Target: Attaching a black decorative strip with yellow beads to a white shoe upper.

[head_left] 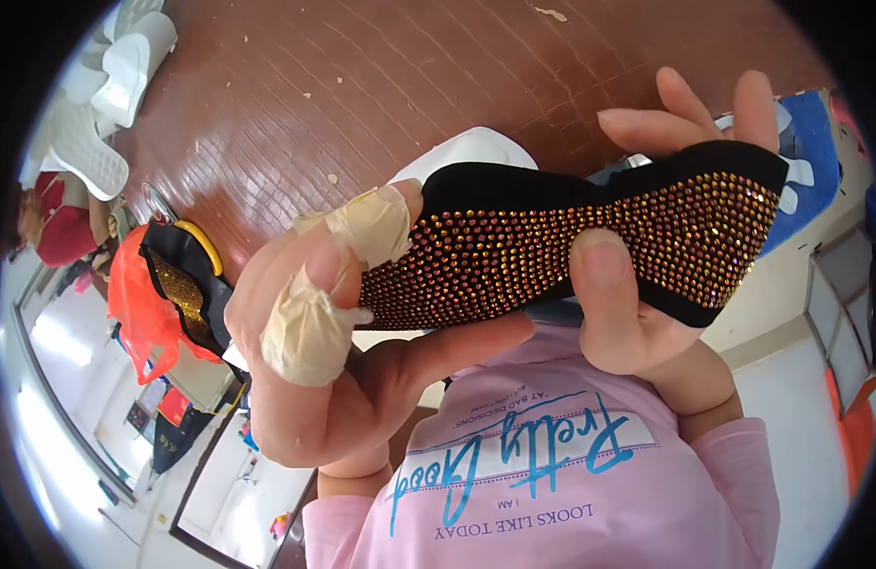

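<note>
Gripping a rhinestone-studded black fabric strap (514,251) with both hands, in front of the pink T-shirt (542,474), raised above a glossy reddish-brown surface (381,85). Strap is long, narrower near the middle, flared toward the right end, tilted slightly up to the right. Dense rows of round gold, amber and reddish stones fill the face; plain black margin along the top edge and at the lower right corner. Left end hidden by fingers.

Left hand (329,403) grasping the left part: two digits wrapped in cream tape (305,332), one bare digit stretched along the lower edge. Right hand (623,322) pinching right of the middle, thumb flat on the stones, other fingers behind, some showing past the top edge.

Behind the strap, a white rounded item (481,147), partly covered; kind unclear. At left, an orange plastic bag (135,294) with a similar black piece with gold stones (179,289) against it, yellow curved handle (203,245) just beside. Upper left, white perforated pieces (92,152), clustered, cut off by the fisheye rim. Right side, a blue mat (806,213) with small white pieces; below it, grey framed panels (841,284) and something orange-red (850,431), blurred. Lower left, a dark-framed white panel (244,498).
</note>
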A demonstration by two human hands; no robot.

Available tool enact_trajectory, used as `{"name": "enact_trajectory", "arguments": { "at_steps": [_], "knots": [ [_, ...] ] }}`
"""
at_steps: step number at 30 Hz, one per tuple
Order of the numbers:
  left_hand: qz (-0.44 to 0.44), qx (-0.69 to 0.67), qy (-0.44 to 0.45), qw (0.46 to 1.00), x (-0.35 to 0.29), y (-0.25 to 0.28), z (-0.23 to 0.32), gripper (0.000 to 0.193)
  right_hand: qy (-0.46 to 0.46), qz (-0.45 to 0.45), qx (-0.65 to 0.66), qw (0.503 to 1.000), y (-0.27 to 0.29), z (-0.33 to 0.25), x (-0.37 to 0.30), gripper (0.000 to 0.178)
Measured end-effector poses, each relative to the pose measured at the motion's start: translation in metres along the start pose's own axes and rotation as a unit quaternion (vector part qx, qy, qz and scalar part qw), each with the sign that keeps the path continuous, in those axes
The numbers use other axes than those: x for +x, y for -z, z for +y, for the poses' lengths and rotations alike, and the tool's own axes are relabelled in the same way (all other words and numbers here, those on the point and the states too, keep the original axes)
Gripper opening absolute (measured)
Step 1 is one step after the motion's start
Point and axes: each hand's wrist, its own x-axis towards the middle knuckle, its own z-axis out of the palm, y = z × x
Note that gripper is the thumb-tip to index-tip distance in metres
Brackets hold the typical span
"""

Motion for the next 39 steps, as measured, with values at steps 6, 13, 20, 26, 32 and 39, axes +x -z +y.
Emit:
{"name": "enact_trajectory", "arguments": {
  "at_steps": [6, 13, 20, 26, 32, 39],
  "knots": [
    [-0.025, -0.044, 0.022, 0.998, 0.001, -0.001, -0.003, 0.102, 0.017, 0.038, -0.041, 0.998, -0.009, 0.010, -0.001, 0.079],
    [-0.035, -0.024, 0.020, 0.999, 0.004, -0.005, 0.002, 0.101, 0.015, 0.030, -0.057, 0.998, -0.009, 0.016, -0.008, 0.075],
    [-0.036, -0.004, 0.006, 0.999, 0.011, -0.012, 0.006, 0.100, 0.026, 0.024, -0.085, 0.996, -0.005, 0.020, -0.011, 0.071],
    [-0.063, -0.011, -0.003, 0.998, 0.012, -0.007, 0.000, 0.098, 0.042, 0.020, -0.099, 0.994, -0.008, 0.022, -0.009, 0.068],
    [0.016, -0.048, -0.038, 0.998, 0.008, -0.019, -0.006, 0.097, 0.064, 0.022, -0.110, 0.992, -0.012, 0.026, -0.004, 0.065],
    [0.028, -0.095, 0.048, 0.994, 0.006, -0.017, -0.006, 0.104, 0.090, 0.065, -0.047, 0.993, -0.020, 0.032, -0.003, 0.063]
  ]
}}
